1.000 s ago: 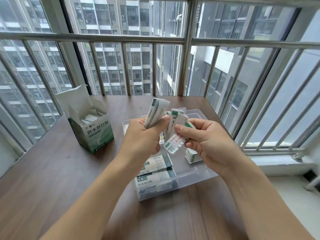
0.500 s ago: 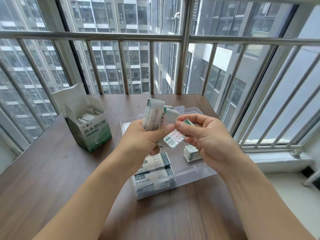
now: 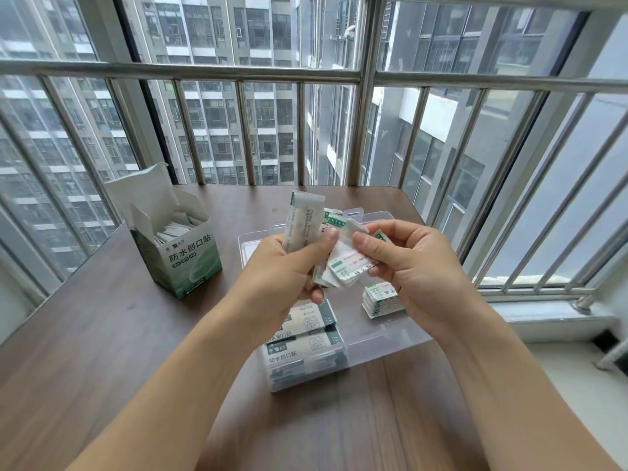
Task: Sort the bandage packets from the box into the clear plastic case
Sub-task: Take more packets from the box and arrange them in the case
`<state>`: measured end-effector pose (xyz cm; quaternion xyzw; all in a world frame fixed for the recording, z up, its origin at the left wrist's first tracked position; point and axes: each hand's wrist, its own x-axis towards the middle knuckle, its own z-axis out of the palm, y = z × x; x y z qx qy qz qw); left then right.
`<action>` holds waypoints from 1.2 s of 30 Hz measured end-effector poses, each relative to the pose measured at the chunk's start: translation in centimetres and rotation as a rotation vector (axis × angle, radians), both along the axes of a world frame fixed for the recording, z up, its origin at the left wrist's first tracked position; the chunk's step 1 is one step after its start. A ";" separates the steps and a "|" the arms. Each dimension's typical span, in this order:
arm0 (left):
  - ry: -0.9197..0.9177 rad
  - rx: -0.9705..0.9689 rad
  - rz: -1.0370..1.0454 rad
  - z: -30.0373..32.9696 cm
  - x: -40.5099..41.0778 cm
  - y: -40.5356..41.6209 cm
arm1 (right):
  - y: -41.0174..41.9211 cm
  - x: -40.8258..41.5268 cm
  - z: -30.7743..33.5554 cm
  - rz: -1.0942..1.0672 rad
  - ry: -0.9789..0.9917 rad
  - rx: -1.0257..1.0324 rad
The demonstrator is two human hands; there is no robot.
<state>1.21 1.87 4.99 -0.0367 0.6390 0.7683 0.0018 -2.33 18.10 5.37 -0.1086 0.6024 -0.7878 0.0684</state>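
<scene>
Over the case: left hand (image 3: pixel 289 266) clamps tall white bandage packets (image 3: pixel 304 220), long axis upright.
Right fingers (image 3: pixel 365 240): pinching small white packets (image 3: pixel 343 263), directly above clear plastic case (image 3: pixel 390 331).
Box: green-white carton (image 3: pixel 183 260), left on desk (image 3: pixel 102 334).

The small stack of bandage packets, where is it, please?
Head view: the small stack lies inside the clear plastic case, right side, just below the right hand.

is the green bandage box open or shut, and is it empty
Open and not empty: the green box stands upright on the table with its top flap raised, and white packets show inside.
</scene>
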 end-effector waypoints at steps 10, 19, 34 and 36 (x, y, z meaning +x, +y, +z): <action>-0.078 0.085 0.062 0.7 0.2 0.1 | 0.8 1.3 0.4 -0.339 1.257 0.518; -0.067 0.068 0.026 0.6 0.4 0.0 | 1.8 0.1 0.2 -0.003 0.960 0.674; -0.133 0.049 -0.262 0.1 0.5 0.0 | 1.0 -0.2 0.0 0.018 0.525 0.316; -0.201 0.147 -0.318 0.2 0.5 -0.4 | 1.3 -0.5 -0.1 0.047 0.511 0.349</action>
